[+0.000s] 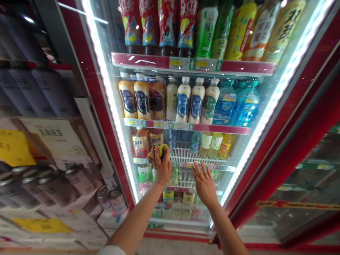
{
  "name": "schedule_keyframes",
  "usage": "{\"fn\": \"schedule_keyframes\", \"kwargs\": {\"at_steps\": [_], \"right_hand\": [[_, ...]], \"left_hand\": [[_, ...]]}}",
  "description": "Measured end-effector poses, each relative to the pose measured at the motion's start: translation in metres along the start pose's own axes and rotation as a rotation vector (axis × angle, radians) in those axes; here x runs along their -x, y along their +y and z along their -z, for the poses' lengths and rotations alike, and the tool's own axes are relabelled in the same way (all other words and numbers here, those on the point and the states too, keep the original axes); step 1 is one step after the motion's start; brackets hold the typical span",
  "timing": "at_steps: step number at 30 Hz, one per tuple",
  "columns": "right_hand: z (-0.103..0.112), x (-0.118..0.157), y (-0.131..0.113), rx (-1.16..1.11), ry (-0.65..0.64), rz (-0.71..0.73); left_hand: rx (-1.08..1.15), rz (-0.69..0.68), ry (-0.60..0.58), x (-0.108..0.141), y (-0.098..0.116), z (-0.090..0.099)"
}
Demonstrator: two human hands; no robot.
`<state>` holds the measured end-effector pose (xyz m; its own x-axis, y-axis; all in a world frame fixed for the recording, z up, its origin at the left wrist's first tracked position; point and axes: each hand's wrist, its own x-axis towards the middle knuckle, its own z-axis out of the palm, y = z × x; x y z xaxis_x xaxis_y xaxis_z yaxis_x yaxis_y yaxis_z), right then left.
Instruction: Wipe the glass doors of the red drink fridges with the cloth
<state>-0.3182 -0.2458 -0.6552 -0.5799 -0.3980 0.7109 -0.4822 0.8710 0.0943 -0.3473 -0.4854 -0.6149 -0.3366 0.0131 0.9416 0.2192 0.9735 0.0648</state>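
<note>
My left hand [161, 166] is closed on a yellow cloth [165, 148] with a dark patch, up against the front of a lit drinks fridge. Behind the cloth, orange-capped bottles of a brown drink [140, 142] stand on a shelf. To the right, my right hand [204, 184] is raised with its fingers spread, palm toward the fridge and holding nothing. Reflections suggest a glass pane [183, 173] in front of the shelves; whether the right palm touches it I cannot tell. Beyond that hand is a wire shelf [183, 152] with bottles at its right end.
Bright light strips [106, 88] run down both sides of the fridge. Bottles fill the upper shelves behind price rails [186, 126]. At left, a display of cans [57, 187] and yellow signs [16, 147] stands close by. A red-framed cooler [268, 170] is on the right.
</note>
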Motion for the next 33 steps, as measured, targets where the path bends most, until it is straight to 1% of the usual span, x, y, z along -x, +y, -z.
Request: {"fn": "schedule_keyframes", "kwargs": {"at_steps": [1,3,5,7,9,11,13,14,15,17,19,21,23,25,28,30,33], "right_hand": [[0.001,0.000,0.001,0.000,-0.010,0.008],[0.004,0.001,0.006,0.000,-0.026,0.030],[0.006,0.004,0.014,0.002,-0.025,0.051],[0.008,0.009,0.026,0.007,-0.022,0.064],[0.010,0.015,0.038,0.012,-0.027,0.068],[0.011,0.020,0.046,0.007,-0.033,0.070],[0.011,0.022,0.048,0.000,-0.035,0.067],[0.011,0.022,0.047,-0.003,-0.040,0.063],[0.012,0.023,0.046,-0.004,-0.045,0.056],[0.011,0.023,0.042,0.000,-0.051,0.035],[0.010,0.023,0.039,0.009,-0.052,0.020],[0.008,0.023,0.039,0.018,-0.055,0.012],[0.007,0.024,0.039,0.025,-0.059,0.010],[0.007,0.025,0.039,0.032,-0.059,0.008],[0.006,0.026,0.036,0.051,-0.055,-0.004],[0.005,0.027,0.034,0.069,-0.057,-0.015],[0.003,0.028,0.032,0.096,-0.072,-0.025]], "left_hand": [[-0.006,-0.033,-0.029,-0.003,0.014,-0.006],[0.002,-0.175,-0.079,0.000,0.032,-0.013],[0.029,-0.338,-0.108,0.013,0.037,-0.010],[0.050,-0.421,-0.116,0.027,0.030,-0.003],[0.042,-0.399,-0.099,0.031,0.023,0.003],[0.016,-0.295,-0.055,0.021,0.025,0.004],[0.002,-0.139,-0.002,0.000,0.039,0.000],[0.004,-0.045,0.020,-0.011,0.049,-0.003],[0.025,0.010,0.036,-0.022,0.060,-0.006],[0.055,0.001,0.040,-0.035,0.079,-0.012],[0.069,-0.109,0.028,-0.037,0.087,-0.014],[0.088,-0.263,-0.002,-0.034,0.082,-0.012],[0.139,-0.413,-0.033,-0.031,0.069,-0.009],[0.204,-0.515,-0.038,-0.033,0.055,-0.006],[0.256,-0.558,-0.018,-0.038,0.045,-0.006],[0.237,-0.538,0.011,-0.036,0.046,-0.009],[0.184,-0.480,0.069,-0.024,0.052,-0.017]]}}
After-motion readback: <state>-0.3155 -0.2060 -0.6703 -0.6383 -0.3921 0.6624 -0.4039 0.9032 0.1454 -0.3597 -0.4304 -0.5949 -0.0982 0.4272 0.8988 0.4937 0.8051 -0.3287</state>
